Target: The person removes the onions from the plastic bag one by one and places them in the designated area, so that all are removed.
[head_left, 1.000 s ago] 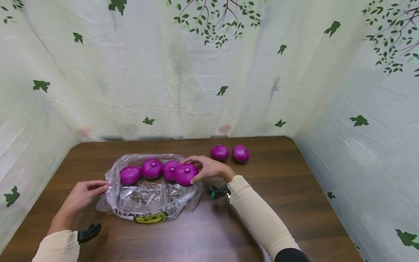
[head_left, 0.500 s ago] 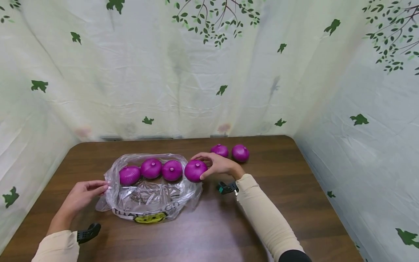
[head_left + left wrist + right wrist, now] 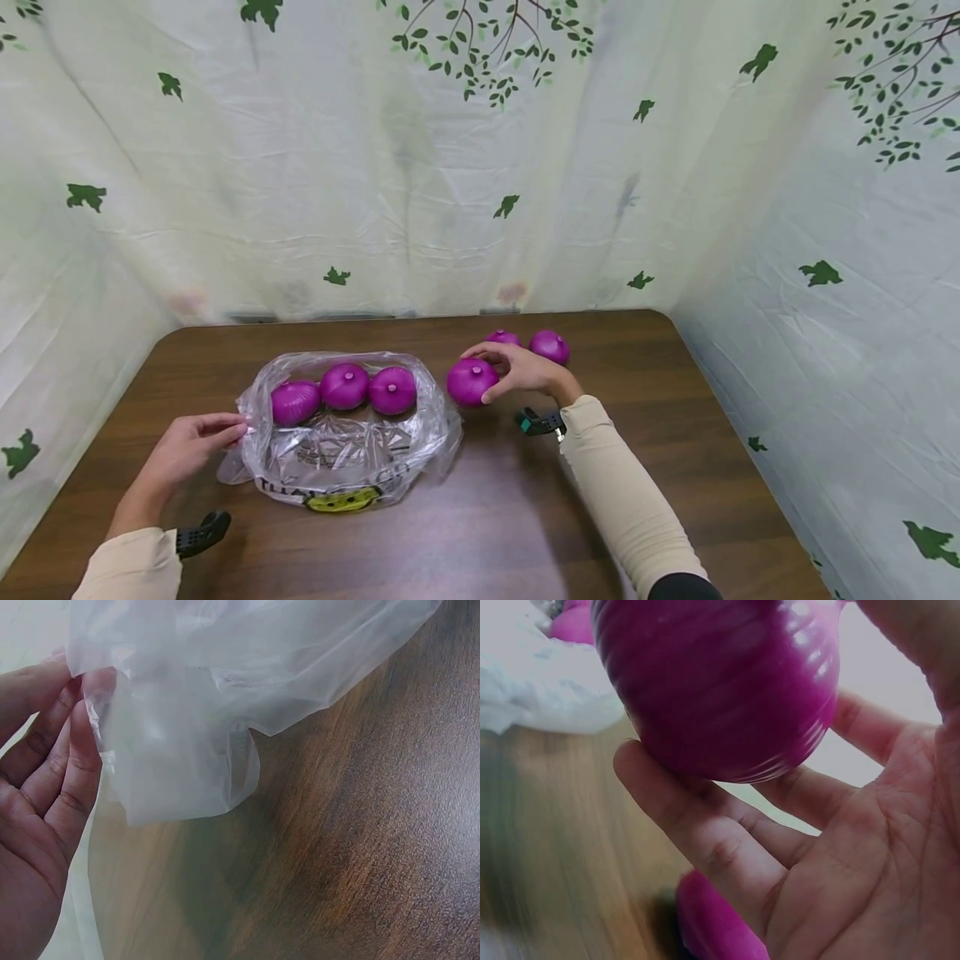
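Note:
A clear plastic bag (image 3: 337,458) lies with its mouth wide, three purple onions (image 3: 392,391) in a row inside it. My left hand (image 3: 187,447) pinches the bag's left rim between thumb and fingers; the left wrist view shows the crumpled film (image 3: 172,750) at the fingertips. To the right of the bag, my right hand (image 3: 521,371) grips another purple onion (image 3: 471,382). Close up in the right wrist view, that glossy ridged onion (image 3: 720,682) rests among the curled fingers. Behind the right hand sit two more onions (image 3: 550,347), one partly hidden by it.
Everything stands on a brown wooden table (image 3: 480,533) with rounded far corners. A pale curtain (image 3: 450,250) with a green leaf print surrounds its back and sides. Black wrist straps (image 3: 204,533) are on both wrists.
My right hand has carried the onion from over the bag's right end to the right, clear of the rim. The left hand has kept its place on the bag.

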### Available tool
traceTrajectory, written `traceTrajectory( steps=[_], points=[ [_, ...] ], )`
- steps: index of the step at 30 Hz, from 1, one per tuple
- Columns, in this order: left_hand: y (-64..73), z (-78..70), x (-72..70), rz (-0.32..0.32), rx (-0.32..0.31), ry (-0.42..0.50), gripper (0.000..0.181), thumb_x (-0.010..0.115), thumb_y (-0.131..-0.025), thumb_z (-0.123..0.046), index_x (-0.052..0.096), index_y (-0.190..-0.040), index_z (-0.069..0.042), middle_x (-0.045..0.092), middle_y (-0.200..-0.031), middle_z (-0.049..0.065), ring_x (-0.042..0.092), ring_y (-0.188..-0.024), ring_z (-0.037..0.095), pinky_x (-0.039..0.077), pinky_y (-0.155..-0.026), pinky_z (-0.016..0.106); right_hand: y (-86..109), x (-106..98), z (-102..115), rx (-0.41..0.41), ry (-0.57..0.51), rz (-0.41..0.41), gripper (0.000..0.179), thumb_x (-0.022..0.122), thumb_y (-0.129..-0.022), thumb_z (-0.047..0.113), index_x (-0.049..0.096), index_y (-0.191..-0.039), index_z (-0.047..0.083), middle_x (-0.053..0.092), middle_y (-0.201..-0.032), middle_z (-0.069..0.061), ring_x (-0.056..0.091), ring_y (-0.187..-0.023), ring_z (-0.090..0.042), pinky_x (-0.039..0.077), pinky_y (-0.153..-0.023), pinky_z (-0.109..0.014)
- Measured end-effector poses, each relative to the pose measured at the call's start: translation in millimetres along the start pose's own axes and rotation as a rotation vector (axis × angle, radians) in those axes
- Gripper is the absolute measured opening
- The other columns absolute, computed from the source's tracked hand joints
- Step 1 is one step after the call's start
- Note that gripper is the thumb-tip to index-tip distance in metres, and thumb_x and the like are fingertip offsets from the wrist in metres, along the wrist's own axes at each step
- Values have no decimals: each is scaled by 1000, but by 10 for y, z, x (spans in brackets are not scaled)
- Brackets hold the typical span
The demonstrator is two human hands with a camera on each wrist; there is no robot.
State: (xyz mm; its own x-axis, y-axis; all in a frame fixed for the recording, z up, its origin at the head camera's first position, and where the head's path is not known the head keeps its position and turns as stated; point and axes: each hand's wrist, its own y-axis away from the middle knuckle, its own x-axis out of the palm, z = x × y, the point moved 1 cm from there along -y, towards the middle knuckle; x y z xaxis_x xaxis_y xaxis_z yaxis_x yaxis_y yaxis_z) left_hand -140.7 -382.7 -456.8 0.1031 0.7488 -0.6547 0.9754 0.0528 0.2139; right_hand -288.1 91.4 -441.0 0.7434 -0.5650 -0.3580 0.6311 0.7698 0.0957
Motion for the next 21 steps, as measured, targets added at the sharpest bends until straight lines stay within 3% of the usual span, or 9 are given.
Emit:
traceTrajectory(
  steps=[6, 12, 21],
  points=[
    [-5, 14, 11, -8, 21, -26, 49, 59, -97, -31, 59, -121, 12, 65, -112, 23, 58, -82, 2, 46, -81, 42, 109, -123, -62, 10, -23, -37, 68, 82, -74, 9, 52, -135, 14, 48, -137, -10, 49, -122, -28, 45, -97, -42],
    [7, 12, -8, 12, 10, 3, 52, 57, -98, -33, 58, -123, 12, 63, -115, 25, 58, -84, 3, 45, -84, 50, 187, -227, -68, -6, -52, -40, 68, 80, -75, 5, 50, -136, 8, 48, -137, -15, 47, -123, -32, 44, -97, -46],
    [-4, 23, -14, 8, 18, 0, 51, 57, -98, -33, 58, -122, 12, 65, -113, 21, 58, -83, 0, 46, -83, 45, 326, -340, -136, 46, -4, -70, 69, 82, -75, 7, 50, -136, 11, 47, -141, -15, 43, -129, -31, 42, -100, -45]
  ],
)
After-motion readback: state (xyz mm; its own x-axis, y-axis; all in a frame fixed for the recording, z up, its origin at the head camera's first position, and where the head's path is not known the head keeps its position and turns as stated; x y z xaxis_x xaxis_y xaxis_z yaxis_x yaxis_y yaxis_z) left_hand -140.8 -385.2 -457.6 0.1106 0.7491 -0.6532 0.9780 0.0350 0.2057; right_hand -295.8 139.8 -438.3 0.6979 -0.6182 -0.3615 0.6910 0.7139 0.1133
